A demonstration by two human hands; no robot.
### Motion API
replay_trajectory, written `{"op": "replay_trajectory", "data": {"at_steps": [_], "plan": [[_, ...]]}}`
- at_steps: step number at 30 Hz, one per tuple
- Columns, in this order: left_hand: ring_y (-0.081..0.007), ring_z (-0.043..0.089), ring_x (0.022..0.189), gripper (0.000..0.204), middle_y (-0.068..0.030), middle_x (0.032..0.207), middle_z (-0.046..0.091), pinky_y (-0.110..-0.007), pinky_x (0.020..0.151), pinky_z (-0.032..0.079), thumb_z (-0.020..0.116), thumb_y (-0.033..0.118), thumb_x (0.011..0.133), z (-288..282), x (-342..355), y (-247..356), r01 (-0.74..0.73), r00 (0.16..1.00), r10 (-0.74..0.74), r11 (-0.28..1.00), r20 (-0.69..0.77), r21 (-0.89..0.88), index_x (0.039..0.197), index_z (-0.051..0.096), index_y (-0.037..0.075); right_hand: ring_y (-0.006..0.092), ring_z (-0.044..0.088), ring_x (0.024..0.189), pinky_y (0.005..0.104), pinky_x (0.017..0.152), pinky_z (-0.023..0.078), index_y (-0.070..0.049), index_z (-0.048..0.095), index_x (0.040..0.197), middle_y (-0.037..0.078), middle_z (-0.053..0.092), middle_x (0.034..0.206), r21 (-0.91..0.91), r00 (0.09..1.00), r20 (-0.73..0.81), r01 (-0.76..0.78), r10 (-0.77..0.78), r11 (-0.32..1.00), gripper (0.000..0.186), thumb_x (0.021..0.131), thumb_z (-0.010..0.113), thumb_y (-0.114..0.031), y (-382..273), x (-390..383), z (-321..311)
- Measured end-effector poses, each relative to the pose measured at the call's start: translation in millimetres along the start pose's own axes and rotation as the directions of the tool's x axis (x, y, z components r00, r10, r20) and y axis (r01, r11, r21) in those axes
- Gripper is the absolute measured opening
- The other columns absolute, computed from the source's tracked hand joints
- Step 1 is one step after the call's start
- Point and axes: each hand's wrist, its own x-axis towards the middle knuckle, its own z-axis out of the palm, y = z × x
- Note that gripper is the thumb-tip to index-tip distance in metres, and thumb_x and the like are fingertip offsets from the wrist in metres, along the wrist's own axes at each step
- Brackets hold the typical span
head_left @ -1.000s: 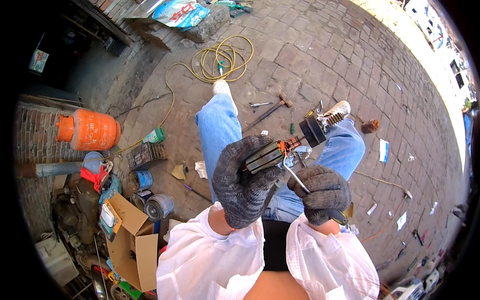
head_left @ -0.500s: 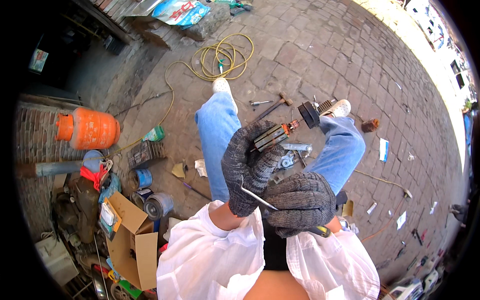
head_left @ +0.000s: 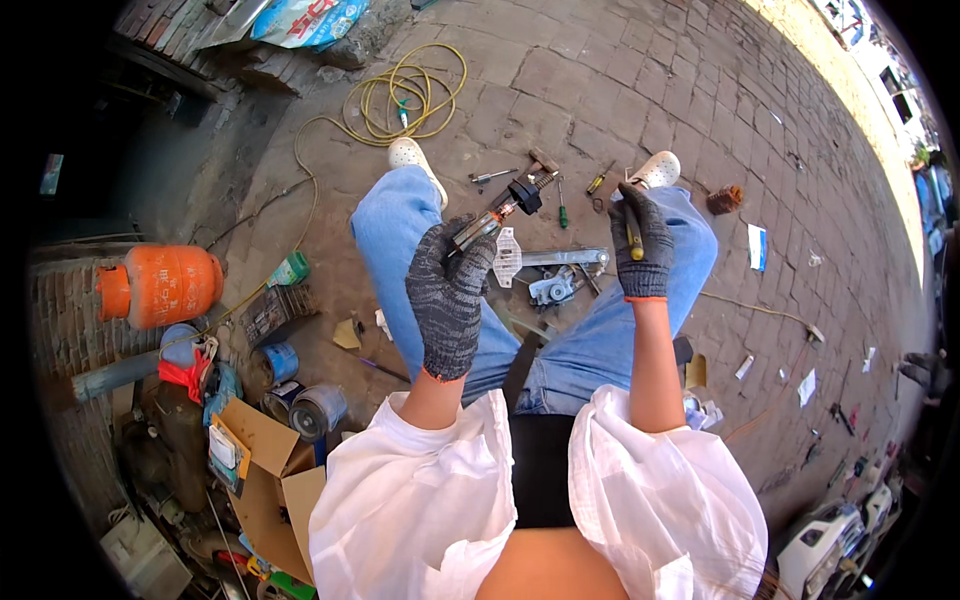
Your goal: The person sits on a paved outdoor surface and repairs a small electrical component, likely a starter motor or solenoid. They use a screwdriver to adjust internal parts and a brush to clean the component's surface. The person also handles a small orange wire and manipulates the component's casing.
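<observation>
My left hand (head_left: 445,295), in a grey knit glove, is closed around a motor armature (head_left: 474,229) with copper windings, a black disc and a coiled end pointing up-right. My right hand (head_left: 650,250), similarly gloved, grips a yellow-handled tool (head_left: 634,239) above my right thigh; its working end is hard to make out. Between my legs lie a metal mechanism (head_left: 556,289) with a long arm and a pale perforated plate (head_left: 507,256). Just beyond the armature on the paving are a hammer (head_left: 542,161), a green screwdriver (head_left: 563,213) and a yellow one (head_left: 599,181).
A coiled yellow hose (head_left: 405,92) lies ahead. At left are an orange gas cylinder (head_left: 170,285), paint cans (head_left: 318,411) and an open cardboard box (head_left: 262,440). A rusty can (head_left: 724,198) and paper scraps (head_left: 806,386) lie on the paving (head_left: 760,190) at right.
My right hand has swung forward and right, away from my lap and left hand, taking the tool with it. My left hand has shifted up and left with the armature.
</observation>
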Motion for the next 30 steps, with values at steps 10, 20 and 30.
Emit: {"op": "replay_trajectory", "data": {"at_steps": [10,20,30], "plan": [[-0.0105,0.057,0.077,0.032,-0.0079,0.086,0.061,-0.024,0.07,0.047,0.069,0.006,0.072,10,4,0,-0.127,0.985,0.079,0.929,0.15,0.347,0.101,0.056,-0.003,0.0304,0.047,0.108,0.0366,0.091,0.039,-0.006,0.052,0.115,0.015,0.049,0.118,0.171,0.962,0.09,0.24,-0.258,0.955,0.051,0.068,0.068,-0.015,-78,14,-9],[-0.0173,0.056,0.081,0.029,-0.013,0.091,0.06,-0.03,0.076,0.046,0.061,0.003,0.075,30,6,-53,-0.099,0.952,-0.014,0.931,0.307,0.351,0.1,0.053,-0.009,0.024,0.056,0.076,0.0355,0.066,0.044,-0.009,0.059,0.071,0.008,0.056,0.074,-0.328,0.903,0.26,0.416,-0.343,0.848,0.014,0.065,0.057,-0.022,-69,-4,-13],[-0.0227,0.054,0.09,0.048,-0.0154,0.103,0.055,-0.032,0.084,0.042,0.066,0.004,0.069,10,28,-89,-0.175,0.894,-0.155,0.743,0.421,0.646,0.112,0.048,-0.006,0.0318,0.06,0.069,0.0397,0.061,0.046,-0.005,0.06,0.081,0.017,0.06,0.071,-0.234,0.89,0.45,0.037,0.074,0.972,0.022,0.075,0.055,-0.026,-73,-3,3]]}}
